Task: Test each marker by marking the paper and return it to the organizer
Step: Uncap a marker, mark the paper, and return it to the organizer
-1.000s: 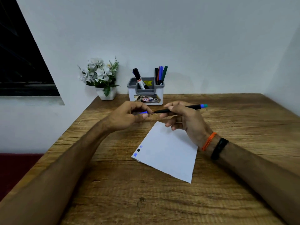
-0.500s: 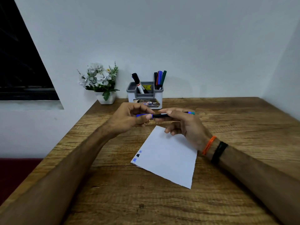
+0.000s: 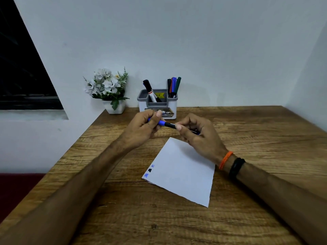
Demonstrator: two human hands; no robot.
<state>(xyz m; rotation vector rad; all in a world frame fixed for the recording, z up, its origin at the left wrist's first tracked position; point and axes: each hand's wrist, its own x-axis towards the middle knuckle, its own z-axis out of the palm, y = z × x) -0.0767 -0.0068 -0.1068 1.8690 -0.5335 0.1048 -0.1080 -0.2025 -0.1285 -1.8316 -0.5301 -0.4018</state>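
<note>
Both hands hold one blue marker (image 3: 168, 124) above the wooden desk. My left hand (image 3: 143, 129) grips its blue cap end. My right hand (image 3: 196, 134) pinches the black barrel, whose rear end is hidden in the palm. The cap sits against the barrel. Below my right hand lies a white sheet of paper (image 3: 182, 171) with small blue and black marks near its left corner. The white and grey organizer (image 3: 157, 107) stands at the back by the wall, with a thick black marker (image 3: 150, 91) in its left slot and several thin markers (image 3: 174, 86) in its right slot.
A white pot of artificial flowers (image 3: 110, 91) stands left of the organizer at the desk's (image 3: 256, 131) back corner. The wall runs behind the desk and along its right side. A dark window is at the far left.
The cap in my left hand and the barrel in my right hand have come together; the barrel's blue rear end has slid into my right palm. The view has tilted down a little.
</note>
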